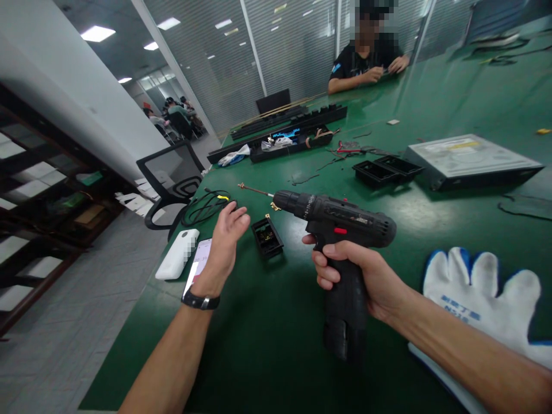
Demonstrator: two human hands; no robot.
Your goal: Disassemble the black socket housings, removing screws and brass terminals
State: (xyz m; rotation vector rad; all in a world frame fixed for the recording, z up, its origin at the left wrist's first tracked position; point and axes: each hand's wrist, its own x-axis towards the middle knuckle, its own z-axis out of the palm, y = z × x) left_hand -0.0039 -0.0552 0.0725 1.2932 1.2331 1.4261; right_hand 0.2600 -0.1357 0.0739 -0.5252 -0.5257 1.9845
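My right hand (371, 270) is wrapped round the grip of a black cordless drill (345, 218), with its chuck pointing left. A long thin bit (256, 190) sticks out of the chuck, with a small brass-coloured piece at its tip. My left hand (226, 238) hangs in the air left of the drill, empty, its fingers loosely bent and apart. Just right of it stands a small black open box (278, 252) with brass-coloured bits inside. A small brass-coloured piece (275, 206) shows behind the box, under the chuck.
On the green table (267, 345) lie a phone (202, 257), a white power bank-like block (175, 259), a coiled black cable (198, 210) and white work gloves (478, 299). Farther back are black trays (375, 172), a disc drive (474, 158) and a seated person (366, 63).
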